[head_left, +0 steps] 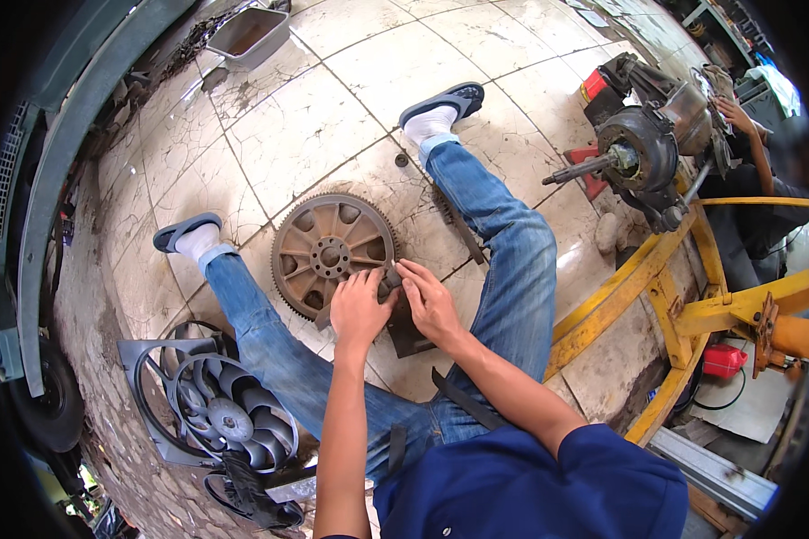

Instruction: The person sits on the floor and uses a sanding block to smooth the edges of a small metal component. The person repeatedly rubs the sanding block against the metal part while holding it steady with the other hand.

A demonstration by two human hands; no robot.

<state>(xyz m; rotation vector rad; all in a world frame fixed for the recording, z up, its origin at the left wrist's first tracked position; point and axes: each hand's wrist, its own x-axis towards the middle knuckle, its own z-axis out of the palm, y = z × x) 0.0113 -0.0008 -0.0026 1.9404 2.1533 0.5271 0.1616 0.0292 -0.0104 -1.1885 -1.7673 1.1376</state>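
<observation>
Between my legs, a round flywheel [313,259] with a toothed rim and brown rusty spokes lies on the tiles. My left hand [358,310] is over its near edge, fingers closed around a small dark cylindrical part [388,281]. My right hand [430,305] pinches the same part from the other side, thumb and fingertips close together. Exactly what the part is cannot be made out, as the fingers cover much of it. Under my right hand a dark flat metal piece [408,338] shows.
A dark bar [458,225] lies beside my right leg, with a small black ring [402,160] beyond. A radiator fan [229,418] sits at left, a grey basin [250,38] far left. At right, an axle assembly [643,153] stands by a yellow frame [625,287]; another person's hand [735,115] touches it.
</observation>
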